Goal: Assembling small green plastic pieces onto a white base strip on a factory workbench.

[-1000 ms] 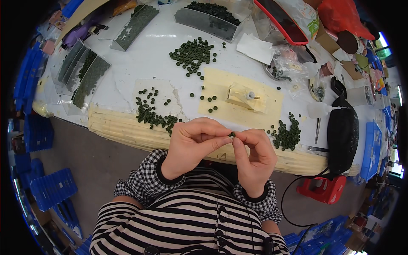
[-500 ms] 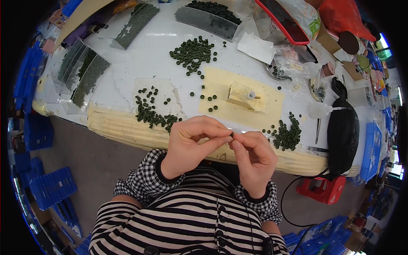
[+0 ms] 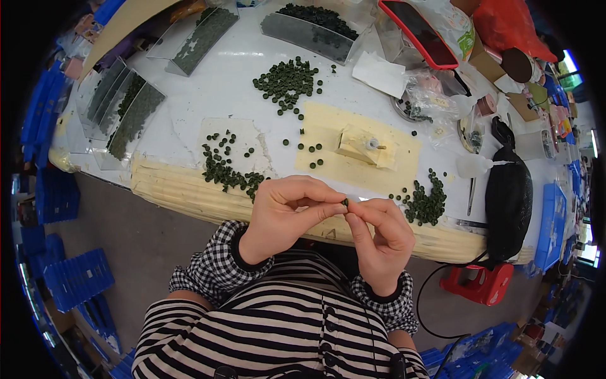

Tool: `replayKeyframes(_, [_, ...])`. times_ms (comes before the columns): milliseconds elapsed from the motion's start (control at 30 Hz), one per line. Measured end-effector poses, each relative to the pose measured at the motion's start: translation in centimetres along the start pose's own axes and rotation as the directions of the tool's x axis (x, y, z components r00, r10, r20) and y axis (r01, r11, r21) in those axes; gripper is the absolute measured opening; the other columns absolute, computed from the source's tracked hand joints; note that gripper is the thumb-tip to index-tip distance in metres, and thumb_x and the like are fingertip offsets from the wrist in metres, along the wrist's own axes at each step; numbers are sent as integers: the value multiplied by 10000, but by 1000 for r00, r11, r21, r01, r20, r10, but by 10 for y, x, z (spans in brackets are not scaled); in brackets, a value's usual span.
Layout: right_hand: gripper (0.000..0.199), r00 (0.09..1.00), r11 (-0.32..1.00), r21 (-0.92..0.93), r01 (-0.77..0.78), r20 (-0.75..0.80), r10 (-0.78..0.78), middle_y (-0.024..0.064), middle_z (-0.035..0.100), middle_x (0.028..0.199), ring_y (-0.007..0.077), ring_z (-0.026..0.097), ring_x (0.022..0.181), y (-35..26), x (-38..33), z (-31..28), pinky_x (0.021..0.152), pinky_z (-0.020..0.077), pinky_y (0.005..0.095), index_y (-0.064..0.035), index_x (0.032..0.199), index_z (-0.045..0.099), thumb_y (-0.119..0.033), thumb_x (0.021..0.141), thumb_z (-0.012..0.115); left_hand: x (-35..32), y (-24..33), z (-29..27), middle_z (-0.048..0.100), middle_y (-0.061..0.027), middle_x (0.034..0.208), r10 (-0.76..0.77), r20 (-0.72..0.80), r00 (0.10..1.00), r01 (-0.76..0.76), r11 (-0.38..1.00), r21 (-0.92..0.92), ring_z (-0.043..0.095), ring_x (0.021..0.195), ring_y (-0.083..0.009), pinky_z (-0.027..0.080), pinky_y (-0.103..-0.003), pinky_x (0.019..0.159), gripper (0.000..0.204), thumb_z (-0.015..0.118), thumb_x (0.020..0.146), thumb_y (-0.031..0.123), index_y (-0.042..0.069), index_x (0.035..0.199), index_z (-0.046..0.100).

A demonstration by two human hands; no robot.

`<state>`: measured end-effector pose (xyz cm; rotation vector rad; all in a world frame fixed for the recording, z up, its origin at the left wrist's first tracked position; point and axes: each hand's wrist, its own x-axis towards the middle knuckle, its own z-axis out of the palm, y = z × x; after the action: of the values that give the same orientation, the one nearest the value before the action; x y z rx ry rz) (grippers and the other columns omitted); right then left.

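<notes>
Pinching one small, round, dark-green disc [image 3: 345, 202] between them, the left hand [image 3: 284, 215] and right hand [image 3: 379, 237] meet just in front of the bench [image 3: 208, 95], fingers closed on it. Three loose piles of like discs lie on the bench: left pile [image 3: 224, 170], far pile [image 3: 287, 81], right pile [image 3: 426, 202].

Colours and patterns at the workbench

A dark green disc [image 3: 345, 202] is pinched between the left hand [image 3: 287, 215] and right hand [image 3: 379, 237]. Black-and-white check cuffs [image 3: 211, 268] and a black-and-white striped top [image 3: 265, 335] are worn. Dark green discs [image 3: 287, 81] are scattered on the white table [image 3: 233, 95]; a pale yellow mat [image 3: 353, 167] and cream block [image 3: 356, 145] are seen. A red-edged phone [image 3: 420, 31], black pouch [image 3: 508, 202], red stool [image 3: 480, 284] and blue crates [image 3: 76, 278] are noted.
</notes>
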<state>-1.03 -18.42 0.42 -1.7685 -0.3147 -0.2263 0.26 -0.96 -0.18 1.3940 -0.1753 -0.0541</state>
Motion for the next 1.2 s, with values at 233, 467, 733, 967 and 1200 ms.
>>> replayKeyframes(233, [242, 995, 995, -51, 90, 39, -88, 96, 665, 871, 170, 635, 752, 0, 1, -4, 653, 500, 246, 18, 1005, 723, 86, 773, 718, 3, 2, -6, 706, -127, 907, 188, 121, 975, -211, 951, 224, 680, 807, -161, 537, -245, 705, 188, 706, 804, -90, -23, 979, 720])
replayKeyframes(467, [255, 991, 981, -140, 134, 16, -133, 101, 660, 872, 180, 622, 753, -9, 1, -2, 664, 482, 248, 16, 1009, 722, 92, 766, 718, 1, 1, -6, 695, -124, 965, -30, 116, 993, 36, 998, -54, 672, 842, -132, 555, -224, 750, 165, 666, 866, -41, -33, 1026, 705])
replayKeyframes(733, [271, 982, 972, -138, 188, -1, -190, 96, 661, 865, 172, 630, 729, -8, 6, -2, 628, 500, 249, 8, 1015, 725, 97, 758, 722, 1, 4, -2, 691, -111, 942, -99, 84, 991, 112, 980, -162, 661, 825, -121, 549, -222, 749, 194, 665, 871, -40, -29, 1061, 698])
replayKeyframes(967, [288, 982, 975, -121, 188, 29, -186, 94, 661, 872, 170, 629, 730, -9, 5, -5, 626, 498, 248, 1, 1032, 725, 98, 761, 719, 0, 4, -1, 690, -116, 912, 10, 95, 995, -6, 999, -45, 660, 808, -136, 548, -245, 730, 165, 649, 873, -72, -52, 1031, 692])
replayKeyframes(1200, [297, 989, 983, -106, 151, 22, -149, 92, 663, 882, 166, 628, 749, -7, 3, -11, 643, 501, 246, -3, 1042, 726, 97, 763, 717, 0, 4, 7, 694, -104, 921, -121, 85, 989, 136, 968, -212, 657, 809, -128, 549, -241, 742, 179, 648, 883, -52, -42, 1058, 684])
